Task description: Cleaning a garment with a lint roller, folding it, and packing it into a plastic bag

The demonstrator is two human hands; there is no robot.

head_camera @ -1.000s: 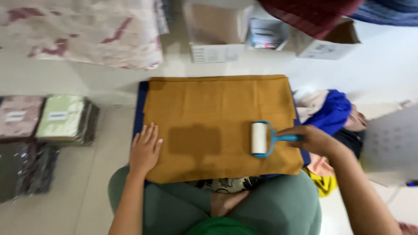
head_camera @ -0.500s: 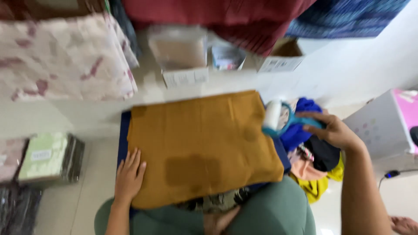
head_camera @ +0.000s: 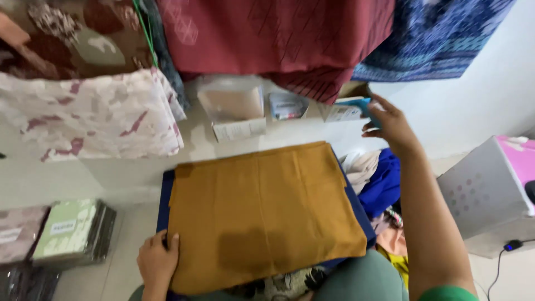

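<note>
left hand (head_camera: 159, 261): flat, fingers spread, palm pressed on the near-left corner of the mustard cloth (head_camera: 259, 214); no pinch, just holding it down. Same place as half a second ago.
mustard cloth: folded rectangle, lies flat on a dark blue board (head_camera: 164, 195) on the floor (head_camera: 120, 267), just in front of the person's green-clad knees. Darker patch near its near edge, middle. Not shifted since the earlier views.
change: one second ago the right hand ran a white lint roller on the cloth's right part; half a second ago the roller was lifted off past the far-right corner; now the hand is well beyond the cloth's far edge and off it entirely. Judged: rolling pass on this face looks done, tool being put away.
right hand (head_camera: 393, 125): arm stretched out far-right, fingers curled around something teal-blue (head_camera: 365, 106) at the open carton (head_camera: 343, 108) by the wall. Grip closed on it; likely the roller handle, but the roller head is hidden, so cannot tell for sure.
right of cloth: heap of clothes, blue piece (head_camera: 384, 184) on top, touching the board's right edge.
left of cloth: stack of packed fabrics, green one (head_camera: 67, 228), apart from the board.
far edge: clear plastic packet (head_camera: 231, 103) and small box (head_camera: 287, 106) against the wall.
above: hanging fabrics, maroon (head_camera: 278, 33), blue patterned (head_camera: 440, 33).
</note>
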